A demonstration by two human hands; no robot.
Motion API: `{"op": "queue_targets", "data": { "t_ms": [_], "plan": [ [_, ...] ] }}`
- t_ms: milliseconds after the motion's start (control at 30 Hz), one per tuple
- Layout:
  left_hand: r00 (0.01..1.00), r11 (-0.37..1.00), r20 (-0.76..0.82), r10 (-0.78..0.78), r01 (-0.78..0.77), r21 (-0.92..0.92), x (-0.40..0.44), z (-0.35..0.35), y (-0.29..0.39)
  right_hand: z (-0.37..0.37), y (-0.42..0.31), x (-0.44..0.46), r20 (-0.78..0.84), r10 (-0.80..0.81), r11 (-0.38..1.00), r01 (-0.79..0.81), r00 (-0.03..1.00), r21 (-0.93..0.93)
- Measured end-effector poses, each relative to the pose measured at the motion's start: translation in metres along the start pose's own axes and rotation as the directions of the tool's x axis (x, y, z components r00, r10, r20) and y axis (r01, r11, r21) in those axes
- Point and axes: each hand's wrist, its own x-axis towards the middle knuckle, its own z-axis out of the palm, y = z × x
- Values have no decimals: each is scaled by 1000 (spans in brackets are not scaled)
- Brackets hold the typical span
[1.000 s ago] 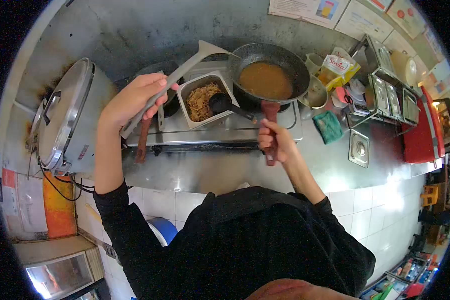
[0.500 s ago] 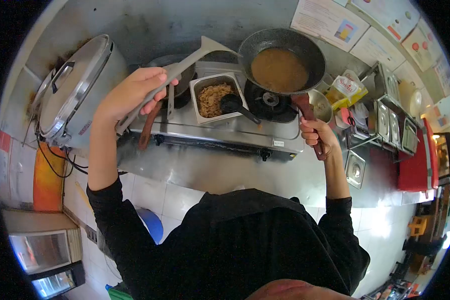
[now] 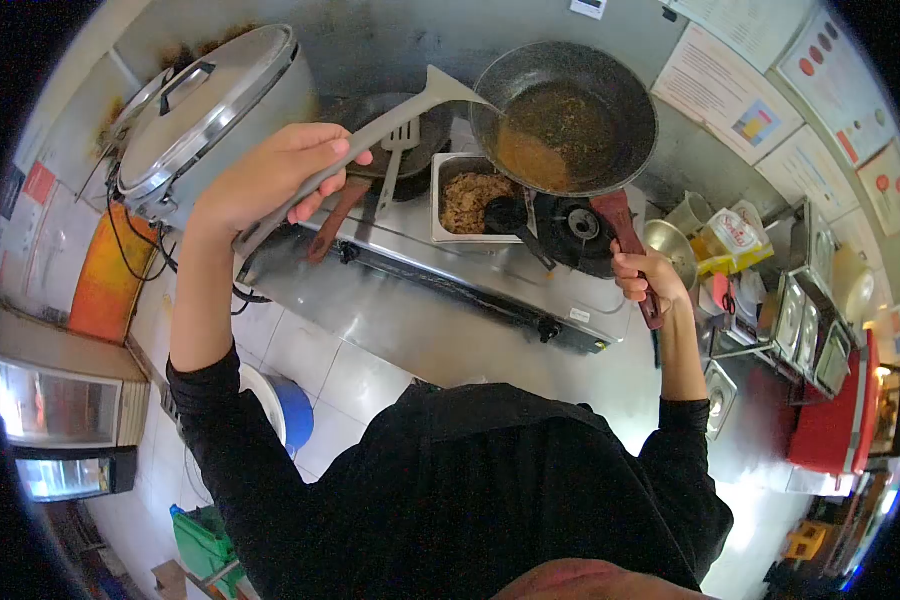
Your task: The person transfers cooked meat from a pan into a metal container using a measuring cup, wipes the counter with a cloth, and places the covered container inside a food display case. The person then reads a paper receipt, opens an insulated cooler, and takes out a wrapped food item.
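My left hand (image 3: 288,172) is closed around the handle of a grey spatula (image 3: 395,115), whose blade end is at the left rim of a dark speckled frying pan (image 3: 582,110). My right hand (image 3: 650,277) grips the pan's reddish-brown handle, holding the pan raised above a burner (image 3: 582,228). The pan is tilted, and brown sauce (image 3: 532,160) lies pooled at its lower left. Below that side sits a metal container (image 3: 448,238) of brown minced food (image 3: 473,200), with a black ladle (image 3: 515,217) resting in it. Whether sauce runs over the rim, I cannot tell.
Another pan (image 3: 370,120) with a slotted turner (image 3: 398,150) sits on the stove's left side. A large lidded pot (image 3: 215,110) stands further left. Right of the stove are a metal bowl (image 3: 670,245), a yellow packet (image 3: 735,240) and a rack of metal containers (image 3: 805,310).
The pan has tilted, and its sauce has drawn to the lower left, baring the upper right of the base. The camera view has shifted. Both hands keep their holds.
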Motion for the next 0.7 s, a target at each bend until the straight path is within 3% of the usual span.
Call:
{"op": "queue_targets", "data": {
  "t_ms": [367,700],
  "plan": [
    [995,997,-68,-67,70,34,-14,-3,-4,1,-12,26,-2,-22,979,21,1000,-201],
    [997,997,-30,-70,71,20,-1,-5,-8,5,-17,29,-65,-52,946,28,997,-323]
  ]
}}
